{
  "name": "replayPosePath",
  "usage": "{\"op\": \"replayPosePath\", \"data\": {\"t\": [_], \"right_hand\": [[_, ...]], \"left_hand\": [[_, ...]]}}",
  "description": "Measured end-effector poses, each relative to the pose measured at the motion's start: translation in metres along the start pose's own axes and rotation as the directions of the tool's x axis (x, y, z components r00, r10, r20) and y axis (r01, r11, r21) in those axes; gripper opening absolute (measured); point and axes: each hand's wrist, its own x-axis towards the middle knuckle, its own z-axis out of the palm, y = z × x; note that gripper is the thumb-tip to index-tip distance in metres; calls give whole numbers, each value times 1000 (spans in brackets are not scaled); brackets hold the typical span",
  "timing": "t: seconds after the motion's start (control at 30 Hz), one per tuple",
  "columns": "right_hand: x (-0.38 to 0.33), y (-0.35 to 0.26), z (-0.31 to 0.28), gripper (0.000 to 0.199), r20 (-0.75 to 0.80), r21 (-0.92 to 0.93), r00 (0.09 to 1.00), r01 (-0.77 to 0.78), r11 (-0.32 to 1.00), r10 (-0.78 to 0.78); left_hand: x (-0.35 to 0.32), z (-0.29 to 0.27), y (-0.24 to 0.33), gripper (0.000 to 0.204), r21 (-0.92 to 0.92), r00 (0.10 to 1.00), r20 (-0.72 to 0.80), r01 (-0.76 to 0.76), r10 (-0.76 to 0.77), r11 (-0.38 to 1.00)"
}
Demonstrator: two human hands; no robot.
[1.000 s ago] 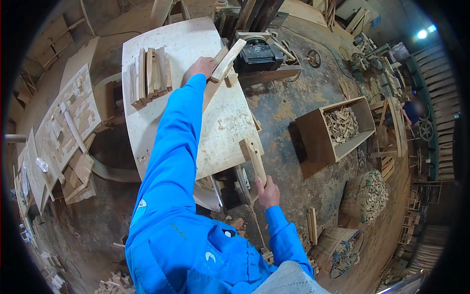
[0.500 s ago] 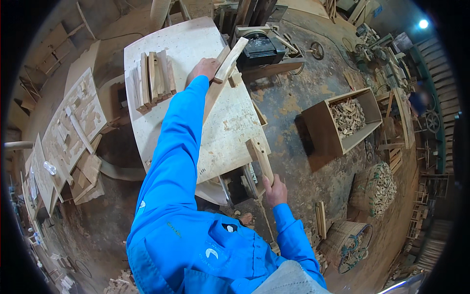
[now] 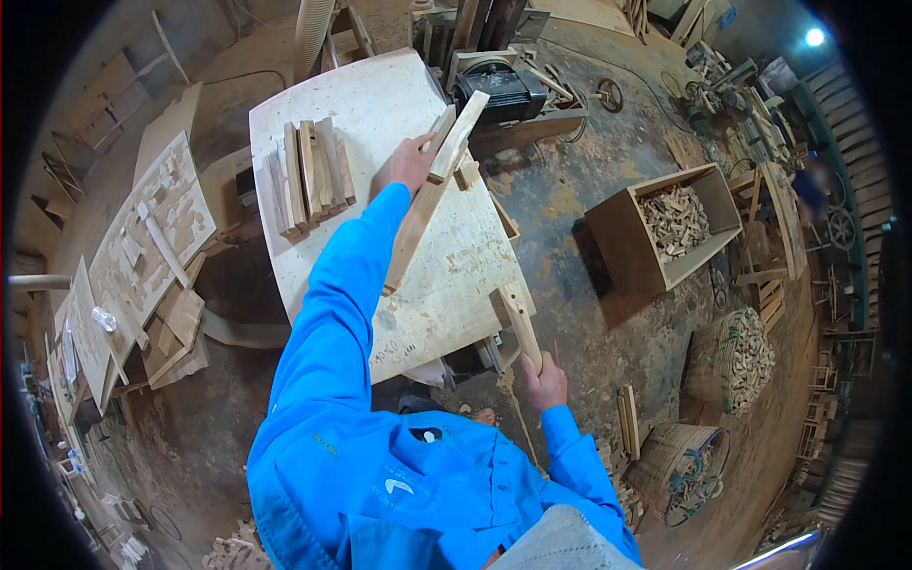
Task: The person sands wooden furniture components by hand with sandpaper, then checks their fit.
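Observation:
My left hand point(image 3: 411, 163) reaches to the far right part of a pale tabletop point(image 3: 446, 275). Its fingers close on a short wooden piece point(image 3: 440, 130), which lies against a curved wooden piece point(image 3: 464, 133) that juts past the table's edge. A long wooden strip point(image 3: 414, 239) runs from there back toward me, with a small block point(image 3: 466, 173) beside it. At the near right corner, my right hand point(image 3: 545, 383) is wrapped round the end of a wooden bar point(image 3: 519, 323) with dark spots on it. To the left of my left hand stands a row of wooden pieces point(image 3: 309, 176).
A black motor point(image 3: 503, 93) sits just beyond the table's right edge. On the right are a wooden box point(image 3: 622, 237) of offcuts and two wicker baskets point(image 3: 708, 361), point(image 3: 655, 465). Boards with scraps point(image 3: 161, 223) lie on the left. A ribbed hose point(image 3: 312, 38) rises behind the table.
The tabletop, with its wooden pieces and both my hands, has shifted a little toward me and to the right relative to the motor. Both hands keep their hold.

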Motion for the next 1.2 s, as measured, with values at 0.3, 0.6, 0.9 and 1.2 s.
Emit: {"op": "replayPosePath", "data": {"t": [0.3,0.6,0.9,1.2], "right_hand": [[-43,40,-2,42,-40,-24,997,67,997,-67],[-74,70,-3,43,14,-6,1000,25,1000,-25],[-85,75,-2,44,36,-12,999,28,1000,-28],[-70,65,3,43,77,-26,996,36,999,-34]], "left_hand": [[-63,-2,11,32,268,929,-186,-266,321,926],[-109,6,-3,34,86,995,-102,14,-5,996],[-90,13,1,32,45,996,-79,36,-33,998],[-73,8,16,36,100,989,-39,147,-144,984]]}}
